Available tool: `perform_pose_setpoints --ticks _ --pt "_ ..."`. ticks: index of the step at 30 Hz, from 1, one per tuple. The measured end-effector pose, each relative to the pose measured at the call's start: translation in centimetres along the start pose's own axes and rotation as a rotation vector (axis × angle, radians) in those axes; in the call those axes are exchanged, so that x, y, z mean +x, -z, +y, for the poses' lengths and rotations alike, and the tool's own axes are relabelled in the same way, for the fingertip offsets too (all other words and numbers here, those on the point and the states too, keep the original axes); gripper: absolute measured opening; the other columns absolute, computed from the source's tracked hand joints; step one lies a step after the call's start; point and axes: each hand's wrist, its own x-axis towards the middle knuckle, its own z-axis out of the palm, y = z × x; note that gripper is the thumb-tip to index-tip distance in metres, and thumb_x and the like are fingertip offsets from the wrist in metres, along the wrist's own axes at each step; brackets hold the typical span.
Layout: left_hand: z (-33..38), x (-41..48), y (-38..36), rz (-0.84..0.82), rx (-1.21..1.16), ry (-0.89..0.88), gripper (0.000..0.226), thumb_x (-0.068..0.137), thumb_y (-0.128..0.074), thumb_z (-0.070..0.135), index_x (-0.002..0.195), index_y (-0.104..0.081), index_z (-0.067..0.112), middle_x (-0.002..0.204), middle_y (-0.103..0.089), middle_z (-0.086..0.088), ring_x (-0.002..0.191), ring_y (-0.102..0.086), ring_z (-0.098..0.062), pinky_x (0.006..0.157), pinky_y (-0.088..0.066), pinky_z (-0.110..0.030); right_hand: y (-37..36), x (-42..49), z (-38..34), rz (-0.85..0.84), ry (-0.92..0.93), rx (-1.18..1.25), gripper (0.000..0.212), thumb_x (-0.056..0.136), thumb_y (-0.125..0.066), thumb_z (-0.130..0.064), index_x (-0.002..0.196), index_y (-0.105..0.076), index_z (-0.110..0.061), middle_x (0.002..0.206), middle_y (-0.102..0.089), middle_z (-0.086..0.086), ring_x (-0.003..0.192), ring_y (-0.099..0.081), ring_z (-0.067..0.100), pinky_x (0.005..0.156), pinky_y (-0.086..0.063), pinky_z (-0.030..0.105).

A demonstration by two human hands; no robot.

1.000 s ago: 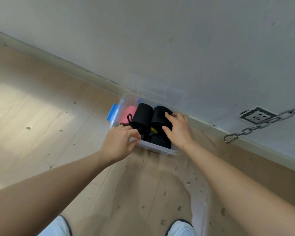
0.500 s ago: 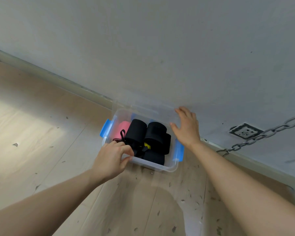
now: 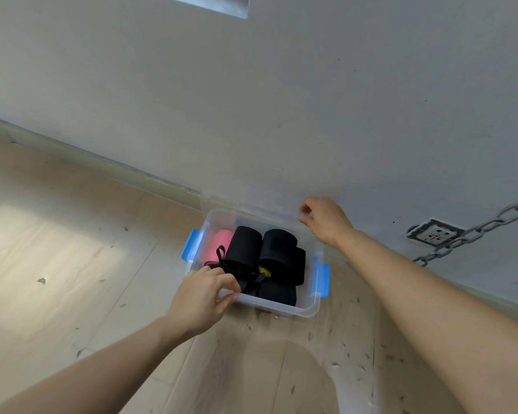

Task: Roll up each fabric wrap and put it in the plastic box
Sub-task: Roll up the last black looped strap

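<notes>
A clear plastic box with blue latches sits on the wooden floor against the wall. Inside lie a pink rolled wrap and three black rolled wraps, side by side. My left hand grips the box's near-left rim, fingers curled over the edge. The box's clear lid stands tilted against the wall behind it. My right hand pinches the lid's upper right edge with curled fingers.
The grey wall rises directly behind the box. A wall socket and a hanging metal chain are to the right. The pale wooden floor is dotted with small debris; sunlight falls on its left part.
My right hand left the black rolls in the box and rose to the lid's upper edge at the wall. My left hand stayed on the box's front rim.
</notes>
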Motion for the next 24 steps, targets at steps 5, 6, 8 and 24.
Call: perform_pose_setpoints --ticks 5,6,8,24 --pt "-0.1 -0.5 1.3 -0.097 -0.028 -0.04 0.016 0.092 -0.07 0.039 0.107 -0.073 0.034 0.096 -0.066 0.018 0.094 -0.059 -0.005 0.074 -0.042 -0.014 1.9 -1.9 -0.5 -0.051 0.083 -0.001 0.034 0.098 -0.064 -0.02 0.131 -0.061 -0.01 0.109 -0.063 0.007 0.102 -0.058 0.025 0.086 -0.041 0.028" --pt "0.0 -0.5 1.6 -0.067 -0.027 -0.062 0.02 0.09 -0.072 0.037 0.11 -0.073 0.032 0.097 -0.067 0.018 0.092 -0.061 -0.005 0.071 -0.037 -0.008 2.2 -2.6 -0.5 -0.051 0.108 -0.021 0.037 0.099 -0.062 -0.021 0.135 -0.059 -0.01 0.112 -0.062 0.007 0.106 -0.055 0.024 0.089 -0.04 0.029" --pt "0.2 -0.1 2.3 0.08 -0.008 -0.107 0.022 0.085 -0.075 0.032 0.107 -0.072 0.026 0.094 -0.068 0.015 0.084 -0.063 -0.008 0.066 -0.032 -0.005 2.6 -4.1 -0.1 -0.04 0.128 -0.054 0.036 0.101 -0.059 -0.02 0.135 -0.06 -0.01 0.117 -0.06 0.007 0.114 -0.049 0.025 0.096 -0.037 0.029" --pt "1.8 2.9 4.7 0.043 0.339 -0.067 0.041 0.092 -0.058 0.062 0.126 -0.062 0.038 0.136 -0.063 0.013 0.128 -0.053 -0.016 0.109 -0.033 -0.04 -0.9 -12.5 -0.6 -0.078 0.141 0.159 0.023 0.087 -0.076 -0.014 0.103 -0.064 -0.026 0.134 -0.052 -0.005 0.125 -0.035 0.015 0.107 -0.026 0.025"
